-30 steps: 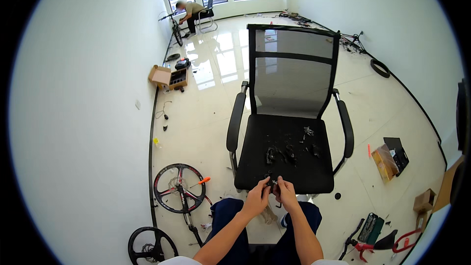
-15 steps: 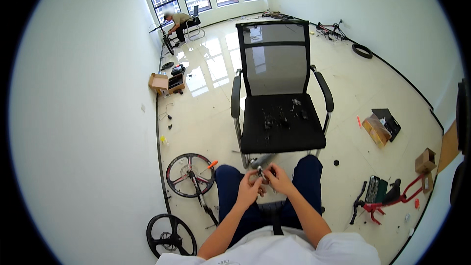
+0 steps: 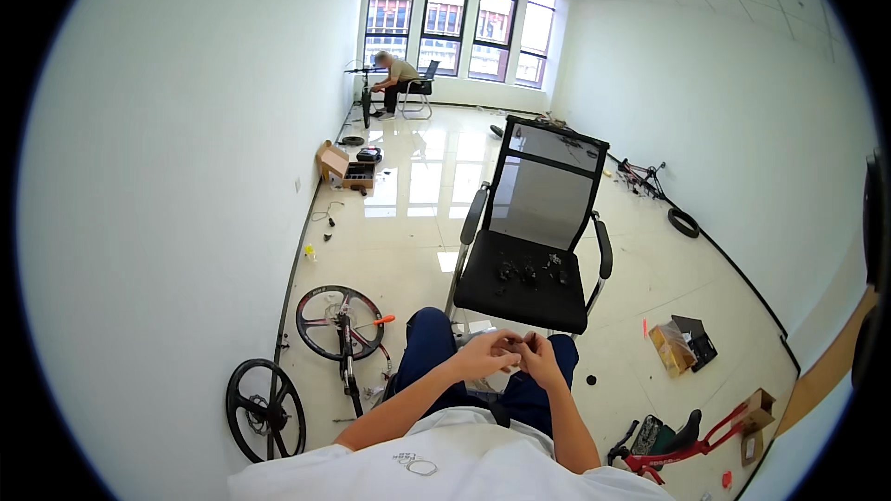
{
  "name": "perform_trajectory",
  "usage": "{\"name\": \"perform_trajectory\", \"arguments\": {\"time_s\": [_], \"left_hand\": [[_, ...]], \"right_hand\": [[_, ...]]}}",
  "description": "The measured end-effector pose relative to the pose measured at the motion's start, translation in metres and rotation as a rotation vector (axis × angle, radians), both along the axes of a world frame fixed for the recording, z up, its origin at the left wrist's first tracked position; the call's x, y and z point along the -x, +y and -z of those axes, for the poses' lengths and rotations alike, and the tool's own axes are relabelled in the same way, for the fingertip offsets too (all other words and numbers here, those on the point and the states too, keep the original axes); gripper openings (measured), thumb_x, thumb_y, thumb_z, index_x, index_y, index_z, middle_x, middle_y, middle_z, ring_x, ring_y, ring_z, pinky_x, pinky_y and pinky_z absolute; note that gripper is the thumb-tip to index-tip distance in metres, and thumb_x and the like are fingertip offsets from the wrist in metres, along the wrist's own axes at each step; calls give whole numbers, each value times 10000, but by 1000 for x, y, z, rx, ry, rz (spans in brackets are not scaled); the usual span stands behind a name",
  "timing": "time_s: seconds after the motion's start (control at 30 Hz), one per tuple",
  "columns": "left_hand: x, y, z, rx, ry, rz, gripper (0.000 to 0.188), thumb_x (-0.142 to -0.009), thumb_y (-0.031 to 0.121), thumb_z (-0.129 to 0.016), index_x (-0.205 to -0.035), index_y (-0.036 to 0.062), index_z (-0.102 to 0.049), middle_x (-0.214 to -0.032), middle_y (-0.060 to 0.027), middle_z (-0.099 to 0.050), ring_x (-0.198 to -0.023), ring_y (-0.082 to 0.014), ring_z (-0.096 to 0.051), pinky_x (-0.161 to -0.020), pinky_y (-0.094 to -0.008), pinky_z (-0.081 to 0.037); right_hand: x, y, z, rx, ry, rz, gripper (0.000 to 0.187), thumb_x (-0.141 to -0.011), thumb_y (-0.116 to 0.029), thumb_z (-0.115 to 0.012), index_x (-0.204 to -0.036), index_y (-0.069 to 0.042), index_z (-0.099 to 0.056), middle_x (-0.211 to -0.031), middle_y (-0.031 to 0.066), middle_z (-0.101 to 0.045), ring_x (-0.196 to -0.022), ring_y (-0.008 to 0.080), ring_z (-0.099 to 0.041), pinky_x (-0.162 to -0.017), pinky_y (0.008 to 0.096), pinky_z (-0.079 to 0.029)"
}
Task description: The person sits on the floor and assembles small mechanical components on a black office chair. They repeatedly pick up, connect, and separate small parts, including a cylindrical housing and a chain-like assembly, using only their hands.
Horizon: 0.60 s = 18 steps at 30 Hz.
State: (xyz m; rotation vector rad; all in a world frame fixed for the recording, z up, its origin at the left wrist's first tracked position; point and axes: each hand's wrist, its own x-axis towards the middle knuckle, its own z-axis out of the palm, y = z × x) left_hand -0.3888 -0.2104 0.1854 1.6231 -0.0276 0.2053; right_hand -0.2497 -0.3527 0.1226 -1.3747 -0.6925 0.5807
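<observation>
Above my lap, my left hand [image 3: 486, 354] and my right hand [image 3: 542, 362] meet with fingertips pinched together. Whatever small part is between them is hidden by the fingers. Just beyond my knees stands a black office chair [image 3: 522, 280] with a mesh back and armrests, turned to face me. Several small dark parts [image 3: 529, 273] and some tiny shiny pieces [image 3: 555, 261] lie scattered on its seat.
Left on the floor are a spoked wheel with a fork [image 3: 345, 353], an orange-handled screwdriver [image 3: 383, 320] and a black wheel [image 3: 243, 408]. At right lie a red bike frame [image 3: 682, 456] and a toolbox [image 3: 696, 345]. A person [image 3: 399, 74] sits by a bike near the windows.
My view has tilted up and swung, so the chair appears lower and angled. My hands stay together but have drawn closer to my body, and the small part they held no longer shows.
</observation>
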Motion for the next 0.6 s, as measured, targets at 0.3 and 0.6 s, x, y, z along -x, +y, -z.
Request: {"name": "perform_trajectory", "arguments": {"time_s": [0.3, 0.6], "left_hand": [[-30, 47, 21, -168, -22, -248, 263, -958, 226, -609, -1066, -13, -625, -774, -62, -641, -621, -135, -583, -565, -269, -445], [14, 4, 21, 198, 243, 21, 352, -1047, 311, -460, -921, 22, -616, -693, -6, -564, -541, -80, -507, -484, -223, -393]], "right_hand": [[32, 5, -31, 18, -112, -298, 169, -959, -71, -605, -863, -60, -466, -693, 14, -517, -489, 30, -338, -429, 214, -251], [-5, -6, -39, -187, 275, -167, 144, -961, -109, -618, -890, -91, -494, -737, 15, -530, -493, 28, -342, -419, 198, -242]]}}
